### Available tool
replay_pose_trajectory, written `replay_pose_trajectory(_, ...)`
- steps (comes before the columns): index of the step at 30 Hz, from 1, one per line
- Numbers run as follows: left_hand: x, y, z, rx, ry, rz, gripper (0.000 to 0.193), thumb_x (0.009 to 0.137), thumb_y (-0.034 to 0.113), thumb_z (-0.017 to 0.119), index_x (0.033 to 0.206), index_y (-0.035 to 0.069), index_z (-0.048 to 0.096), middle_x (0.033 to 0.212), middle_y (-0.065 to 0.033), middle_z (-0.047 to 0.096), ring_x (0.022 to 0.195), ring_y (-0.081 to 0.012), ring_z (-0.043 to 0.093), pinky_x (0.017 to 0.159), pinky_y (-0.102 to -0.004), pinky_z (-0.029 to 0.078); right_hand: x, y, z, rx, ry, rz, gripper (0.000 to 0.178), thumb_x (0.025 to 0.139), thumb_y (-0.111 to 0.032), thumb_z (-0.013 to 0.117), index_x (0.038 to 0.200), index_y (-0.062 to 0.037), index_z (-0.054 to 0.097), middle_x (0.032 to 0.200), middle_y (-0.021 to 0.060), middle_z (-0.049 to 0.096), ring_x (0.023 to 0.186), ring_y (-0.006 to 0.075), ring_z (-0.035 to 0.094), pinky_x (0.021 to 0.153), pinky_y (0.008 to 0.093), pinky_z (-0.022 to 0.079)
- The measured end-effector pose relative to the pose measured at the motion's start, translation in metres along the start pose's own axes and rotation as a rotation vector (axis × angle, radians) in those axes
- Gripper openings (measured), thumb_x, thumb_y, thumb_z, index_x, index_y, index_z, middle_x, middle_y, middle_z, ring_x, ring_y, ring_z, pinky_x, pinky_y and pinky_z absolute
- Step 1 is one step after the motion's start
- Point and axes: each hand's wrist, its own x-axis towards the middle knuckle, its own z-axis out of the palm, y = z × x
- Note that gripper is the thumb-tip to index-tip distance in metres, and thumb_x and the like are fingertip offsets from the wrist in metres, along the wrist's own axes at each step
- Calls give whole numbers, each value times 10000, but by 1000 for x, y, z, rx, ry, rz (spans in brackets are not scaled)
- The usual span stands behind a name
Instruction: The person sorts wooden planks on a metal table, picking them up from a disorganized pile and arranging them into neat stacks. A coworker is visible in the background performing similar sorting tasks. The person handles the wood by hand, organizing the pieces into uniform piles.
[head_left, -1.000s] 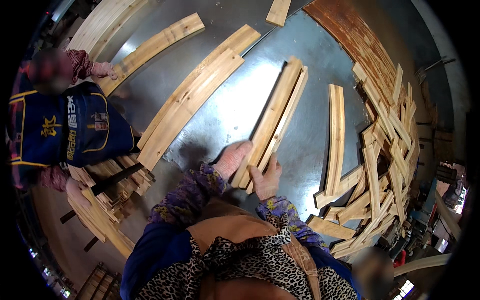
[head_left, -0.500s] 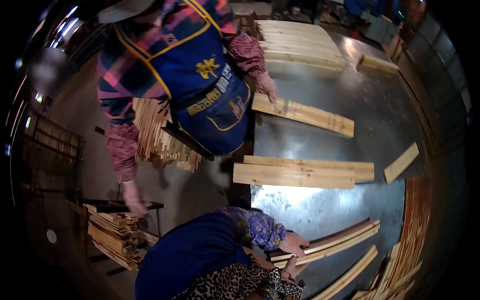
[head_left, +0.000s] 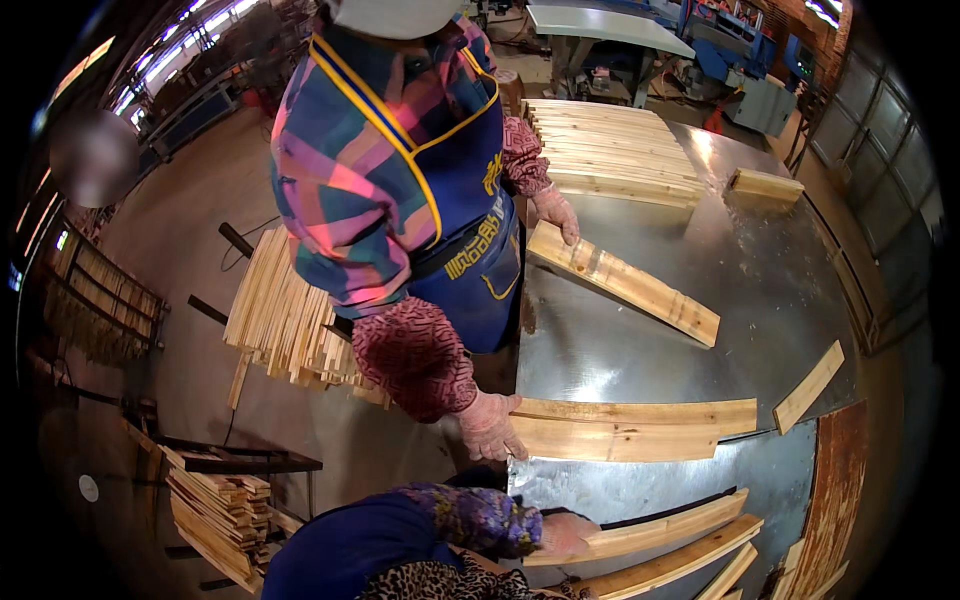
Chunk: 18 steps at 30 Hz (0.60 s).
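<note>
At the lower edge my left hand (head_left: pixel 566 535), in a purple floral sleeve, is closed over the near end of a pale wooden board (head_left: pixel 660 526) on the metal table. Beside that board lies a second curved board (head_left: pixel 680 562), its near end running toward the bottom edge. My right hand is out of sight; only leopard-print cloth (head_left: pixel 425 575) shows there. Across from me a co-worker's gloved hand (head_left: pixel 490 425) grips the end of two boards (head_left: pixel 620 430) lying together. The co-worker's other hand (head_left: pixel 556 212) rests on a separate board (head_left: pixel 630 285).
The metal table (head_left: pixel 760 270) carries a row of boards (head_left: pixel 610 150) at the far side and a short piece (head_left: pixel 808 386) at right. Wood stacks stand at left, one (head_left: pixel 275 300) behind the co-worker and another (head_left: pixel 215 520) nearer. Machinery (head_left: pixel 735 60) is at the back.
The co-worker has turned toward the table and brought a hand onto the paired boards. My right hand has left view. The two boards I held together now lie apart.
</note>
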Motion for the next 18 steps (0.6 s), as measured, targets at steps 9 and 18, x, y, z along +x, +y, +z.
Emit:
replay_pose_trajectory(9,-66,-56,-62,69,10,-87,613,996,360,591,1541,80,584,1367,-282,711,1277,-457,680,1090,-512,525,-56,52,-21,-42,-104,-86,963,943,-369,857,1679,22,373,1514,264,593,1350,395,599,1143,494,485)
replay_pose_trajectory(18,-32,-65,-82,265,-120,83,838,988,579,669,1626,66,489,1491,-304,641,1360,-430,648,1143,-475,510,-67,-100,-7,8,-146,234,939,938,-344,798,1728,-114,346,1585,189,504,1428,362,470,1193,409,385)
